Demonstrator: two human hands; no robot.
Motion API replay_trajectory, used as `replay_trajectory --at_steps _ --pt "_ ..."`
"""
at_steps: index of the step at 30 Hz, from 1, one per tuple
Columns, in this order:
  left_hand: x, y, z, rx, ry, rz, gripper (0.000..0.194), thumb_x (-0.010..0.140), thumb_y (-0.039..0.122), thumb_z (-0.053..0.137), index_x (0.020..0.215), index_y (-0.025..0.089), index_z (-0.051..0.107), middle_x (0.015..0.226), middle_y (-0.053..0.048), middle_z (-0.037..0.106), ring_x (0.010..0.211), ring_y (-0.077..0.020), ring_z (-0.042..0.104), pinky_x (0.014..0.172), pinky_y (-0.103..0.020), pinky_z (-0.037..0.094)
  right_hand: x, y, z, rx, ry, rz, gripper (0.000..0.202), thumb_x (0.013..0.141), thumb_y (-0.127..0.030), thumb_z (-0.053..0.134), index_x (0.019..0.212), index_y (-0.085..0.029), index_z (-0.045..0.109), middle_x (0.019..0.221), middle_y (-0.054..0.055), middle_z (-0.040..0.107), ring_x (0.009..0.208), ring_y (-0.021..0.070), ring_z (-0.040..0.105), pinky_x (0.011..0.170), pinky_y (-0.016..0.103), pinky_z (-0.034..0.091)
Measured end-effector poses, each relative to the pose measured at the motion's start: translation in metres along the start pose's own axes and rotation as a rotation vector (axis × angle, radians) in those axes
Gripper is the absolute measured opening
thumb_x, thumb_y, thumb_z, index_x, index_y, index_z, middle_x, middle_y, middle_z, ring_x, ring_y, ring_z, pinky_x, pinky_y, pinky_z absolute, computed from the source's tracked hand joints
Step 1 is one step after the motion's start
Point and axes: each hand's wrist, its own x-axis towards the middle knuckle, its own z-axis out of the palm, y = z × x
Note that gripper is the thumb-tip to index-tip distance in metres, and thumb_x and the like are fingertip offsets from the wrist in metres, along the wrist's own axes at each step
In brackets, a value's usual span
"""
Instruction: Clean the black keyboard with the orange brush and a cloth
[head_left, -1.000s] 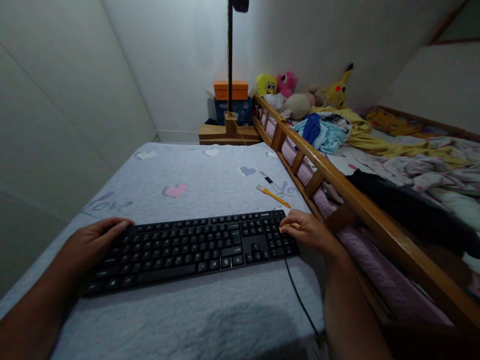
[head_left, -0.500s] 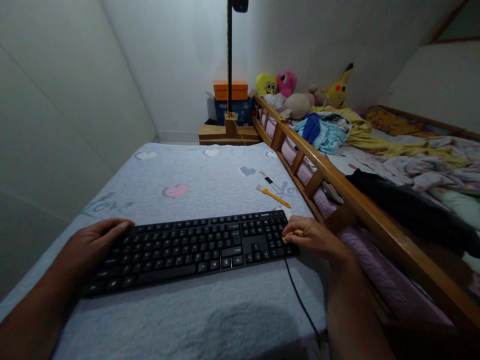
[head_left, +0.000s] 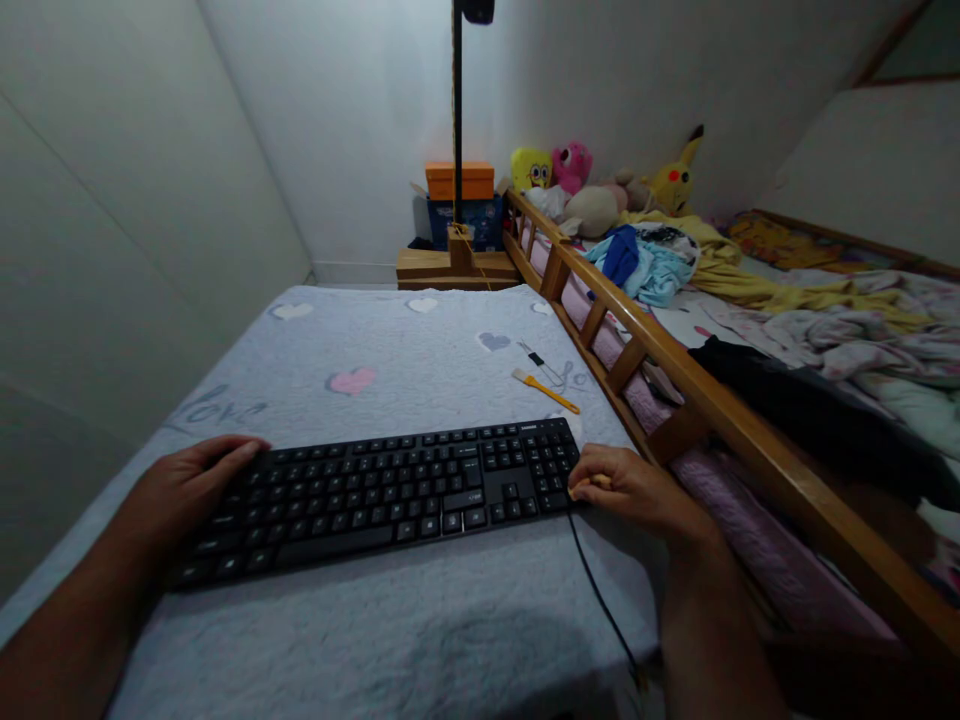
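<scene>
The left hand (head_left: 184,490) lies flat and released on the left end of the black keyboard (head_left: 382,490), which lies on the grey heart-print cover (head_left: 420,610), long axis left to right, keys up. The right hand (head_left: 626,490) curls loosely at the right end, grasping nothing I can make out; it looks like steadying or positioning, calling for an even two-handed push.

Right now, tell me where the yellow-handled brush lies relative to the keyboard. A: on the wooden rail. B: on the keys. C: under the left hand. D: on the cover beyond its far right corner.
D: the yellow-handled brush lies on the cover beyond the keyboard, apart from it.
</scene>
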Motion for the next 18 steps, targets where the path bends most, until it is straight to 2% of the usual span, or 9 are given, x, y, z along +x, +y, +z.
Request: replay_trajectory --at_steps 6,12,14,18 --pt "-0.001 0.003 0.0 0.001 0.017 0.026 0.054 0.068 0.064 0.055 0.094 0.02 0.074 0.098 -0.005 0.077 0.096 -0.029 0.069 0.08 -0.034 0.051 -0.006 -0.006 0.002 -0.016 -0.022 0.006 0.013 0.081 -0.016 0.06 0.078 -0.018 0.072 0.083 0.004 0.066 0.077 0.0159 0.061 0.069 0.025 0.044" --pt "-0.005 0.008 -0.002 0.006 0.015 0.039 0.054 0.069 0.063 0.056 0.094 0.019 0.074 0.097 -0.006 0.078 0.096 -0.0304 0.069 0.078 -0.035 0.052 0.004 -0.014 -0.011 0.021 -0.043 -0.037 0.011 0.082 -0.02 0.062 0.077 -0.019 0.073 0.081 0.004 0.066 0.074 0.0157 0.061 0.066 0.025 0.045" --pt "-0.005 0.007 -0.002 0.005 0.016 0.047 0.053 0.069 0.062 0.056 0.093 0.019 0.075 0.095 -0.006 0.078 0.094 -0.0303 0.07 0.076 -0.035 0.053 0.015 -0.017 -0.014 0.002 0.022 -0.037 0.01 0.082 -0.022 0.064 0.079 -0.019 0.073 0.08 0.003 0.065 0.073 0.0155 0.061 0.064 0.025 0.044" --pt "-0.003 0.003 -0.001 0.065 0.05 0.125 0.051 0.073 0.061 0.053 0.092 0.019 0.076 0.095 -0.006 0.079 0.088 -0.0277 0.072 0.075 -0.033 0.054 0.042 -0.016 -0.009 -0.037 0.263 -0.056 0.011 0.085 -0.022 0.062 0.082 -0.019 0.072 0.084 0.004 0.066 0.079 0.0172 0.061 0.071 0.028 0.045"
